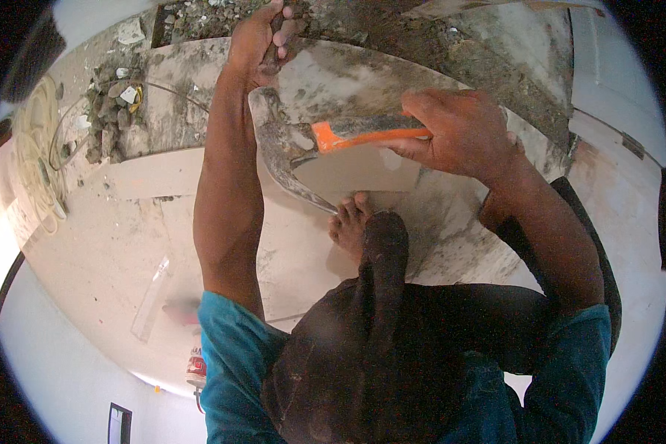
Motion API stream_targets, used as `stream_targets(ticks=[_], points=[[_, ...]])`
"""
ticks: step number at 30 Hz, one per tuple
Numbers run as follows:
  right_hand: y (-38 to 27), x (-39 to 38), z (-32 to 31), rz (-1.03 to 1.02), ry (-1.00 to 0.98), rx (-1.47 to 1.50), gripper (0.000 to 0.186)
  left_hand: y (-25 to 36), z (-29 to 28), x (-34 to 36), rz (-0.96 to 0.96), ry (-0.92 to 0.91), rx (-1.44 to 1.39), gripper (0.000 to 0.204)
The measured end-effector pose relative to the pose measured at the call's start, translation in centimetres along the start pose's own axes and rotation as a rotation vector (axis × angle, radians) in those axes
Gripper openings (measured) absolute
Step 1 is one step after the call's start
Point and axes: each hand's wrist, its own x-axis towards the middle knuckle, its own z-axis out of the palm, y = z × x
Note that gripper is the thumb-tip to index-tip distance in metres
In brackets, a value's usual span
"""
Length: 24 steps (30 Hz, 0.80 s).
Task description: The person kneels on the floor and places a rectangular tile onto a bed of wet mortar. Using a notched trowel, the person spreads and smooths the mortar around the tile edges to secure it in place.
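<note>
A claw hammer (338,138) with an orange and grey handle is gripped in my right hand (462,133). Its worn, dusty head hangs in the air beside my left forearm, the curved claw pointing down over my bare foot (351,229). Farther out, my left hand (251,43) is closed round a short grey bar (277,37), which looks like a chisel; its tip is hard to make out. That hand is at the near edge of a broken strip of floor (325,24) with exposed soil and small stones.
Rubble chunks (109,122) are heaped at the left on the dusty tile floor (177,244). Beyond them lies a coiled pale hose (37,140). A clear, narrow strip (149,300) rests at lower left, near a red and white container (195,366). A white wall (618,66) borders the right.
</note>
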Motion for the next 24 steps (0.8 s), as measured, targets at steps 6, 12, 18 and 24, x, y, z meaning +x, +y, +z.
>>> stream_targets(ticks=[6, 12, 18, 24], points=[[-1.4, 1.4, -0.3, -0.209, 0.051, -0.033, 0.045, 0.9, -0.3, 0.9, 0.003, -0.069, -0.150, 0.031], [-1.1, 3.6, -0.1, 0.224, -0.098, -0.100, 0.043, -0.3, -1.4, 1.4, 0.111, 0.062, 0.092, 0.025], [-2.2, 1.8, -0.9, -0.183, 0.060, -0.010, 0.042, 0.5, -0.1, 0.0, 0.118, -0.104, 0.042, 0.023], [-2.6, 2.0, -0.3, -0.091, 0.049, 0.001, 0.038, 1.3, 0.5, 0.3, 0.084, -0.160, -0.101, 0.022]])
